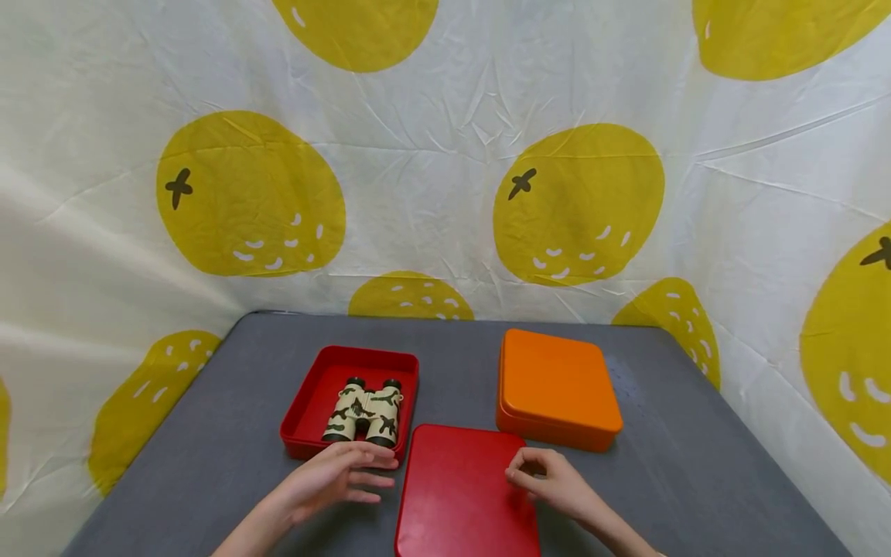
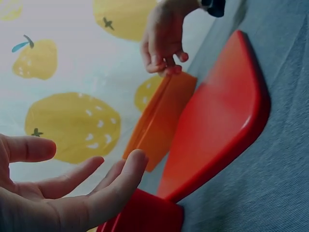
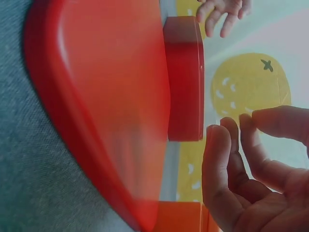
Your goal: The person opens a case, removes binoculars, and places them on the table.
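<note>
Camouflage binoculars (image 1: 383,408) lie in a red open tin (image 1: 309,402) at centre left in the head view. In front of the tin's near edge, my left hand (image 1: 337,476) is held with fingers spread and nothing in them. To the right lies a flat red lid (image 1: 459,495) on the table. Above its right edge hovers my right hand (image 1: 557,481), its fingers loosely bent and the thumb near the fingertips, with nothing between them. In the right wrist view the hand (image 3: 260,169) appears apart from the lid (image 3: 106,96).
A closed orange tin (image 1: 560,383) stands behind the right hand, on the right of the grey table (image 1: 209,433). White cloth (image 1: 418,193) with yellow fruit prints hangs behind the table and along its sides.
</note>
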The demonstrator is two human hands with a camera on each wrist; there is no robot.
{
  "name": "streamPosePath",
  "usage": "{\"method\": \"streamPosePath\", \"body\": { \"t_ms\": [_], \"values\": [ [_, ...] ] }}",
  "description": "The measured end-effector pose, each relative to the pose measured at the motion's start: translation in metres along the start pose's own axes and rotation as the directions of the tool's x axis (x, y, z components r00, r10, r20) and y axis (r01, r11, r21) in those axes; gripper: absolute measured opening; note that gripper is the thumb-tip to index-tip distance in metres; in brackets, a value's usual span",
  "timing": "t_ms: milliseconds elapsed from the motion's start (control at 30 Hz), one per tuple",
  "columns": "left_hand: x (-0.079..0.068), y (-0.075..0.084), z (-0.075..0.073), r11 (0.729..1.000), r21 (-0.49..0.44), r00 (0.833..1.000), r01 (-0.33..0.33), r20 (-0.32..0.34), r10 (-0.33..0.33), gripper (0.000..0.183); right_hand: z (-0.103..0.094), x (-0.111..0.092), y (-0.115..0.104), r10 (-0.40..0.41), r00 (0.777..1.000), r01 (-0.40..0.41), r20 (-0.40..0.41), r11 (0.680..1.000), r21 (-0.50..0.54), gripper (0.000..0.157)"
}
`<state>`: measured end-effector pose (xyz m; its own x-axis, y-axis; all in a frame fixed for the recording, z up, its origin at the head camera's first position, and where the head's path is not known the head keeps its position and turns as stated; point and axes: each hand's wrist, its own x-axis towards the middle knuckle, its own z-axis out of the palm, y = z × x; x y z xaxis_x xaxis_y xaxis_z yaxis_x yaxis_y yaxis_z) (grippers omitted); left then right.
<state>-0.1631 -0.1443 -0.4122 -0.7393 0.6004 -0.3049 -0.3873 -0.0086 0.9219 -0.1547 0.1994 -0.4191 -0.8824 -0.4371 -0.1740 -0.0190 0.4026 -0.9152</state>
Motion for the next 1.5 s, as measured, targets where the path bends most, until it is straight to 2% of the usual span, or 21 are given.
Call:
{"method": "streamPosePath", "body": {
  "t_ms": [333,767,1067,1300,1400,1500],
  "values": [
    [-0.005,0.015,-0.012,0.994,0.012,0.994,-0.108,0.017,0.108,0.047,0.010,0.013,-0.010,-0.053,0.998,0.051,-0.020,0.995,-0.088,0.029],
    [-0.007,0.026,-0.023,0.986,0.050,0.985,-0.156,-0.072,0.160,0.046,0.025,0.024,-0.021,-0.147,0.987,0.139,-0.061,0.982,-0.129,0.025],
    [-0.006,0.031,-0.039,0.978,0.068,0.967,-0.197,-0.153,0.206,0.043,0.035,0.033,-0.030,-0.230,0.972,0.215,-0.053,0.956,-0.201,0.021],
    [-0.001,0.030,-0.056,0.973,0.102,0.938,-0.208,-0.260,0.228,0.033,0.047,0.044,-0.032,-0.324,0.946,0.306,-0.013,0.905,-0.296,0.021],
    [0.003,0.028,-0.060,0.966,0.167,0.916,-0.197,-0.320,0.243,0.040,0.052,0.048,-0.033,-0.352,0.936,0.337,0.017,0.879,-0.337,0.024],
    [0.009,0.026,-0.062,0.949,0.255,0.883,-0.188,-0.380,0.277,0.046,0.056,0.051,-0.034,-0.370,0.928,0.357,0.048,0.843,-0.401,0.027]
  ]
}}
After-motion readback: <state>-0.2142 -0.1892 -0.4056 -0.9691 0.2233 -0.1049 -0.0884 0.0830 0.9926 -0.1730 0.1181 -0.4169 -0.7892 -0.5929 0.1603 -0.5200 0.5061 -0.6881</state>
